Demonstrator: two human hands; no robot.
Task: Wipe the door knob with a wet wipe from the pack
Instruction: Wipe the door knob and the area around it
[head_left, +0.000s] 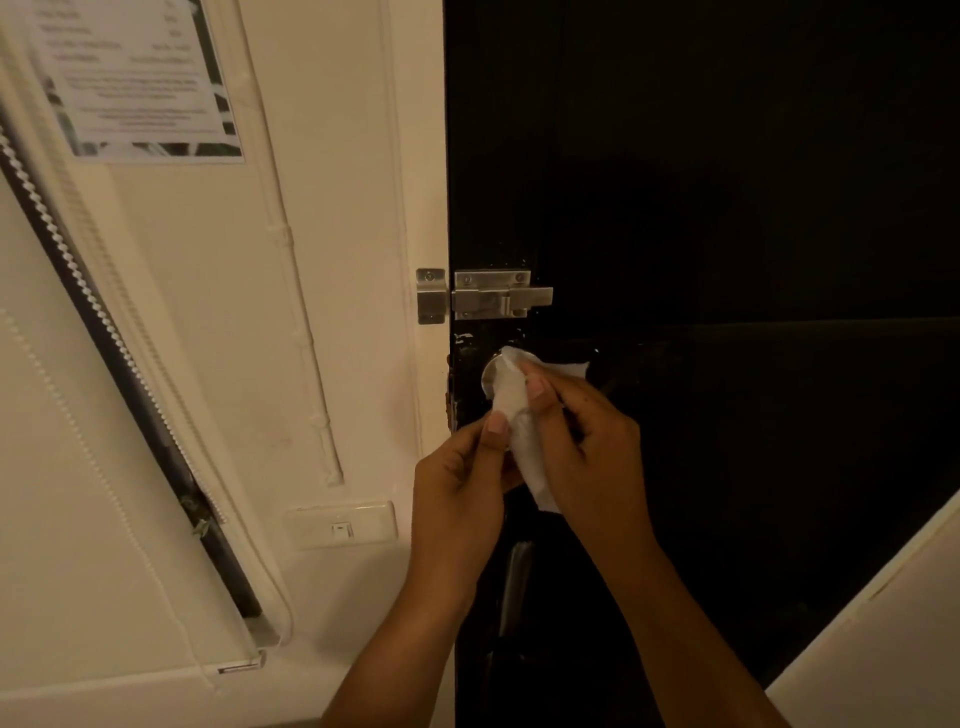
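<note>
A white wet wipe (514, 400) is held between both hands in front of the black door (727, 208). My left hand (460, 483) pinches its lower part with thumb and fingers. My right hand (582, 436) grips it from the right, fingertips near its top. Only the left edge of the round metal door knob (488, 376) shows behind the wipe, which drapes over it. The pack is not in view.
A metal slide bolt (493, 299) sits just above the knob, with its catch (431, 296) on the cream frame. A wall switch (340, 526) is at lower left, a posted notice (140, 78) at top left, a roller blind (78, 467) at left. A pale surface edge (883, 623) crosses bottom right.
</note>
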